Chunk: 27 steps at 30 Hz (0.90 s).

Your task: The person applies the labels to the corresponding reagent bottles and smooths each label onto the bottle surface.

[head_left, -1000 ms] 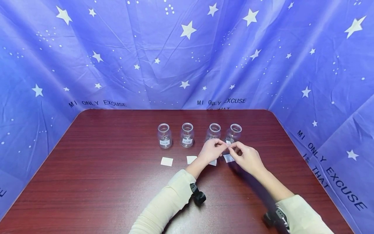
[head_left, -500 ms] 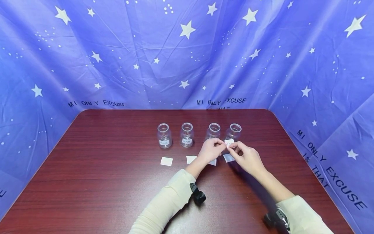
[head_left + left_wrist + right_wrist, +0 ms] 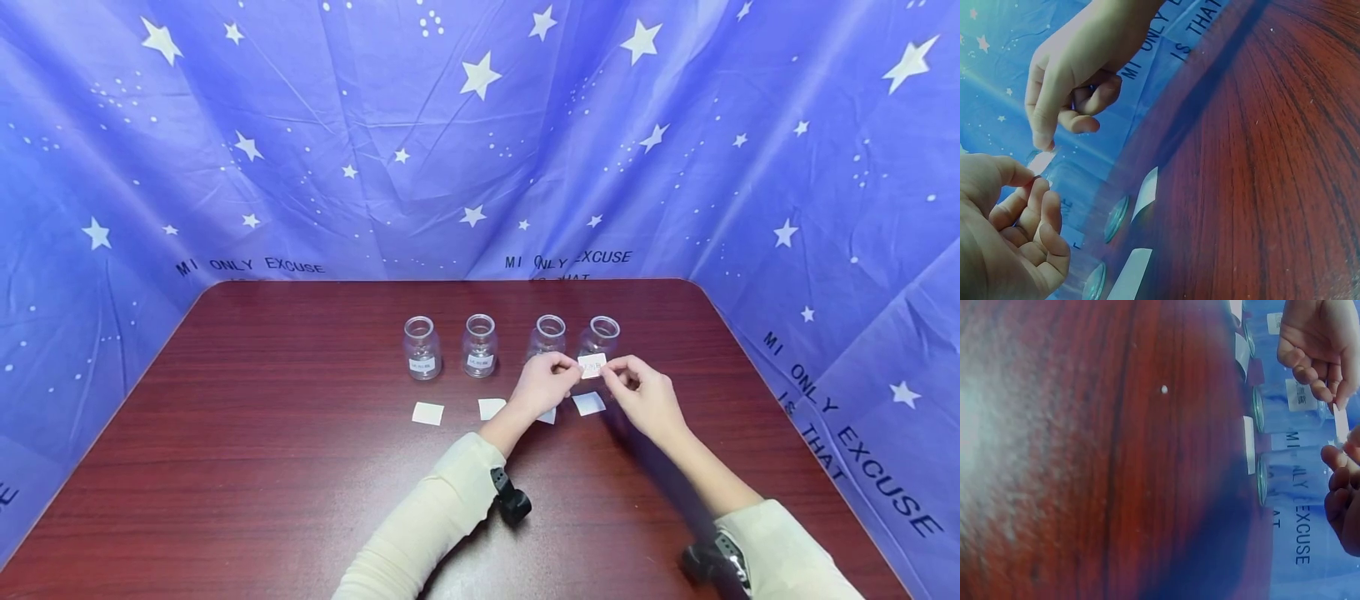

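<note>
A small white label with printed characters [image 3: 592, 365] is stretched between both hands, in front of the rightmost glass jar [image 3: 603, 331]. My left hand [image 3: 542, 385] pinches its left edge between thumb and index finger. At the opposite edge, my right hand [image 3: 648, 402] pinches it the same way. The right wrist view shows the label [image 3: 1340, 424] edge-on, apart from the jar [image 3: 1294, 477] behind it. Left of that jar, another glass jar [image 3: 551, 328] is partly covered by my left hand; its label [image 3: 1301, 395] shows in the right wrist view.
Two more labelled glass jars [image 3: 422, 348] stand further left in the row. Several white paper pieces [image 3: 427, 413] lie on the dark red table [image 3: 300, 467] before the jars, one [image 3: 589, 403] below the hands. A blue star-patterned curtain [image 3: 375, 125] surrounds the table.
The label has turned up to face the camera and is now spread out. My right hand has moved slightly right to its other edge; my left hand has barely moved.
</note>
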{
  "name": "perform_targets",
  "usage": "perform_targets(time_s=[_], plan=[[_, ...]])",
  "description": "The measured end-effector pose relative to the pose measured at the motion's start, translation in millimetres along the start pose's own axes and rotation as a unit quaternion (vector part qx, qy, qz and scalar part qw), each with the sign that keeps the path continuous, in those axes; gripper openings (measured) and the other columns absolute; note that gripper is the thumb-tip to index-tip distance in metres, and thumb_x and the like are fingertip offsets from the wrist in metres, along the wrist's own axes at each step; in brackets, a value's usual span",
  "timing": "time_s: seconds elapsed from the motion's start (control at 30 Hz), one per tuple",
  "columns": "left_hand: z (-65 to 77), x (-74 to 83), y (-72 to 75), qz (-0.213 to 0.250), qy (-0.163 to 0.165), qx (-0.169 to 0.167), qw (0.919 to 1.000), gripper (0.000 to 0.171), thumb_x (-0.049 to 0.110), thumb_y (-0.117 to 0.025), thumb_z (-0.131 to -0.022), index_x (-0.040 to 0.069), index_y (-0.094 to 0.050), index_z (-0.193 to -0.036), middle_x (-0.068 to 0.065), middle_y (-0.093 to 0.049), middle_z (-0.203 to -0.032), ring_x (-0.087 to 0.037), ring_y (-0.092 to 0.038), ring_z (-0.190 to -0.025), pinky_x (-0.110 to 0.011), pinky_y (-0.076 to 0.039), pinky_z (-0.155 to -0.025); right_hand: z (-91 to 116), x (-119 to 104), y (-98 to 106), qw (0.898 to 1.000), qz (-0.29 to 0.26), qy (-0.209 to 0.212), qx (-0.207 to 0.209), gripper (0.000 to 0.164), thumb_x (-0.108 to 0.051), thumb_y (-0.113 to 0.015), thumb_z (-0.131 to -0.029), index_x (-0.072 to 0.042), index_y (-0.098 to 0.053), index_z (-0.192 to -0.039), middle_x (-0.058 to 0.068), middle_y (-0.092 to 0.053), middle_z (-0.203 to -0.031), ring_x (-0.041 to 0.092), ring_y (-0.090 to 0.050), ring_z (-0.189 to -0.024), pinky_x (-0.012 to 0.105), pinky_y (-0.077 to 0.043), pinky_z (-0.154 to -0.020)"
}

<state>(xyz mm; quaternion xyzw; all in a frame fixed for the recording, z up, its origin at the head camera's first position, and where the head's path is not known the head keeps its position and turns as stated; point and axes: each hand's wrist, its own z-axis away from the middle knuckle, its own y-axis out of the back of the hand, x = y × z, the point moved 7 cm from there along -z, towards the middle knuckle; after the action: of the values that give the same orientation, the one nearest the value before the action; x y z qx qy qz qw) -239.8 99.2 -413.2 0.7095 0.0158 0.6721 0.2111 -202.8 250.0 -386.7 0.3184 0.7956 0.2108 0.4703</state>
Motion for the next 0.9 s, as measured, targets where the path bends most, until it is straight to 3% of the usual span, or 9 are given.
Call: perform_targets(time_s=[0.2,0.47,0.7,0.9], plan=[[0.5,-2.0,0.0,-0.007,0.004,-0.010,0.9999,0.017,0.020,-0.058,-0.087,0.007,-0.068,-0.093,-0.017,-0.070,-0.086,-0.003,-0.056,-0.055,-0.016,-0.043,-0.054,-3,15,-1,0.994,0.004,-0.099,-0.052,0.020,-0.026,-0.061,-0.090,-0.007,-0.064,-0.098,0.010,-0.063,-0.059,0.004,-0.053,-0.049,0.022,-0.036,-0.049],[0.3,1.9,-4.0,-0.016,-0.004,-0.020,0.9997,0.017,0.019,-0.058,-0.089,0.006,-0.068,-0.095,-0.014,-0.070,-0.084,-0.005,-0.057,-0.056,-0.016,-0.045,-0.054,-3,24,-5,0.983,-0.028,-0.152,-0.100,0.026,-0.026,-0.062,-0.089,-0.002,-0.063,-0.099,0.005,-0.063,-0.060,0.003,-0.045,-0.043,0.023,-0.035,-0.042],[-3.6,4.0,-8.4,-0.062,-0.012,-0.008,0.9979,0.018,0.021,-0.062,-0.087,0.007,-0.070,-0.094,-0.003,-0.069,-0.078,-0.001,-0.051,-0.061,-0.013,-0.042,-0.057,-1,35,-3,0.978,-0.052,-0.170,-0.109,0.026,-0.026,-0.063,-0.089,-0.001,-0.062,-0.097,0.005,-0.063,-0.061,0.005,-0.042,-0.040,0.023,-0.036,-0.039],[-8.0,4.8,-13.4,-0.149,-0.013,0.006,0.9887,0.016,0.027,-0.064,-0.085,0.014,-0.070,-0.092,0.004,-0.069,-0.081,-0.001,-0.053,-0.068,-0.014,-0.041,-0.064,0,42,-2,0.979,-0.047,-0.169,-0.107,0.025,-0.024,-0.063,-0.088,-0.001,-0.063,-0.097,0.011,-0.064,-0.063,0.004,-0.042,-0.040,0.023,-0.036,-0.039]])
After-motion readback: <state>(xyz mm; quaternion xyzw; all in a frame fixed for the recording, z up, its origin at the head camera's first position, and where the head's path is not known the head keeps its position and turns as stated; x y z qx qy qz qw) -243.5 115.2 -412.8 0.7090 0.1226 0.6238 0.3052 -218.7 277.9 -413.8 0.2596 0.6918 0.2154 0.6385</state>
